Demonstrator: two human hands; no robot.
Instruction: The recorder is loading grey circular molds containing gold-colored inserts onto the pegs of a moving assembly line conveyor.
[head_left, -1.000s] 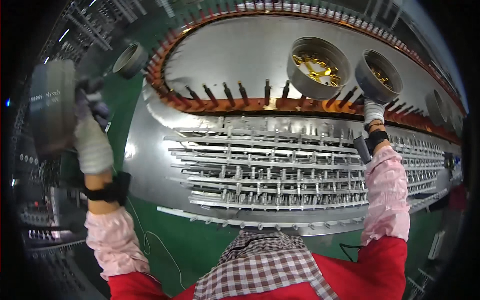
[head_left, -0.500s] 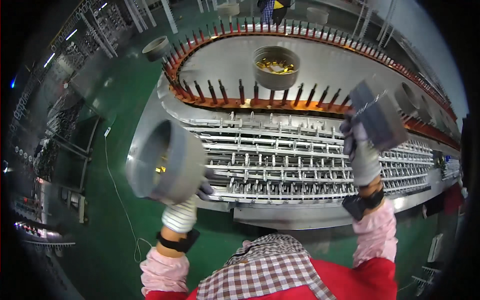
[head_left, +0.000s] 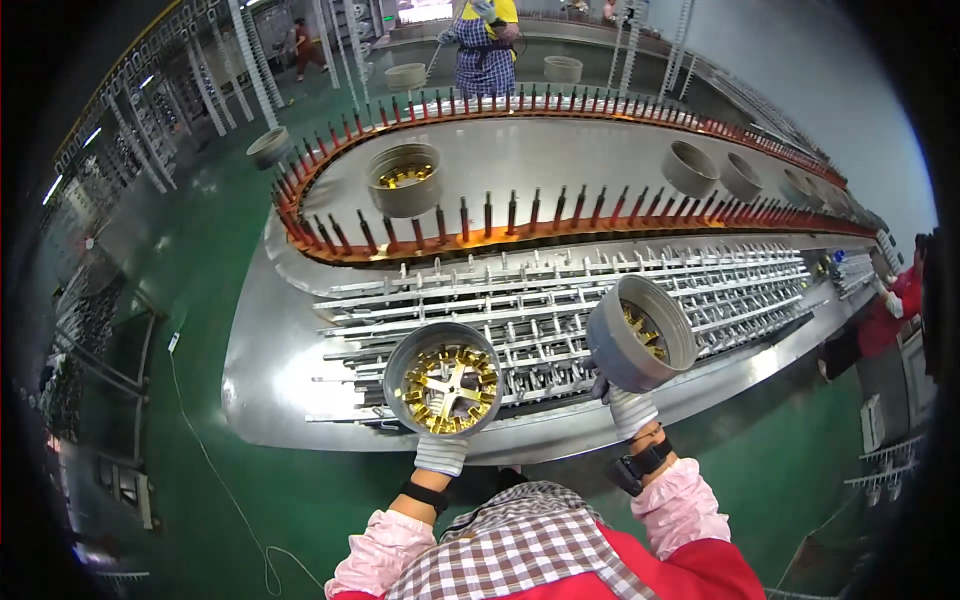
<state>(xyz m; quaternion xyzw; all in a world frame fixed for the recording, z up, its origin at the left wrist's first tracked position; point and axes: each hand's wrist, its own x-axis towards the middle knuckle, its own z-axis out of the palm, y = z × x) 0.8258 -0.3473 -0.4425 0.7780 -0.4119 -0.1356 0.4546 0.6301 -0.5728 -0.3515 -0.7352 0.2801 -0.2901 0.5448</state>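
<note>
My left hand (head_left: 441, 455), in a striped light glove, is closed under a round grey tub (head_left: 428, 340) at the near edge of the table. Its opening faces me, showing small gold pieces (head_left: 420, 405) ringed around a star-shaped insert (head_left: 452, 389). To the right, my right hand (head_left: 626, 408) grips a second round grey tub (head_left: 612, 348), tilted, with similar gold pieces (head_left: 643, 333) inside. Both tubs are held above silver metal racks (head_left: 540, 330). The tubs hide most of my fingers.
Beyond the racks runs an oval conveyor (head_left: 470, 240) with upright red, dark-tipped spindles. More grey tubs stand inside its loop, one (head_left: 405, 200) with gold pieces. A co-worker (head_left: 486, 60) in a checked apron stands at the far side; another person (head_left: 900, 300) is at the right.
Both tubs have come closer together over the racks. The left one has moved right and turned its opening toward me; the right one has come lower and left, now showing its contents.
</note>
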